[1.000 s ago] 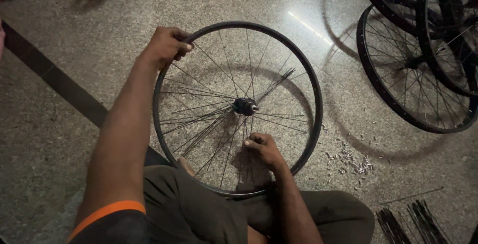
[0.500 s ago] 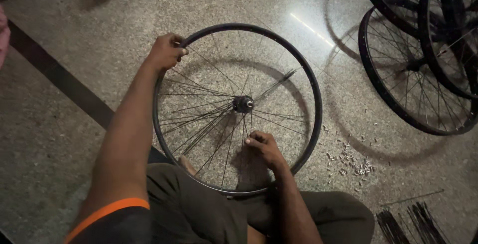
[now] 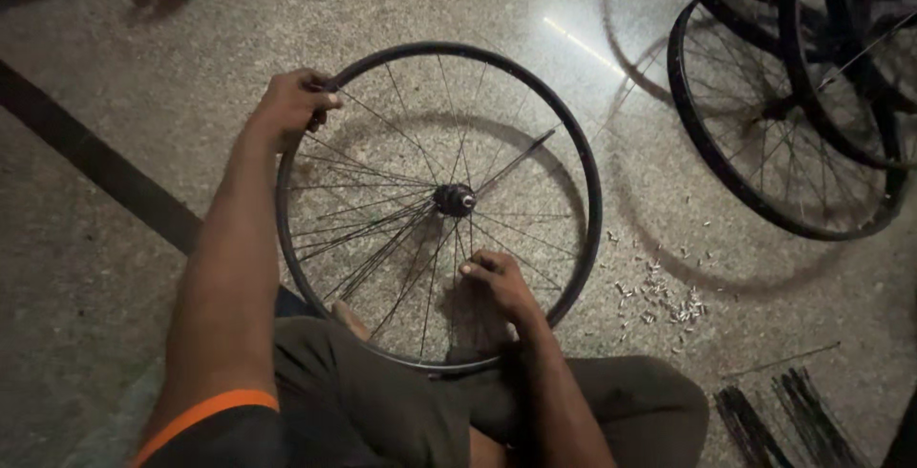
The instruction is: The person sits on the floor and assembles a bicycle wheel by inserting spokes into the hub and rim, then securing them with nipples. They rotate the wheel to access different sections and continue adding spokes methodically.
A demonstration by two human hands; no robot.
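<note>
A black bicycle wheel rim [image 3: 583, 162] with thin spokes and a central hub [image 3: 455, 200] lies tilted over my lap on the stone floor. My left hand [image 3: 291, 105] grips the rim at its upper left. Inside the wheel near the lower rim, my right hand [image 3: 497, 282] has its fingers closed on spokes below the hub. Several spokes on the lower left hang loose and bunched together.
Other spoked wheels [image 3: 764, 134] are stacked at the upper right. Small metal spoke nipples [image 3: 659, 301] are scattered on the floor to the right. Bundles of loose dark spokes [image 3: 783, 415] lie at the lower right. A dark floor stripe [image 3: 105, 167] runs at the left.
My left hand has slid slightly lower along the rim's upper left. My right hand stays at the spokes below the hub. The view has shifted a little.
</note>
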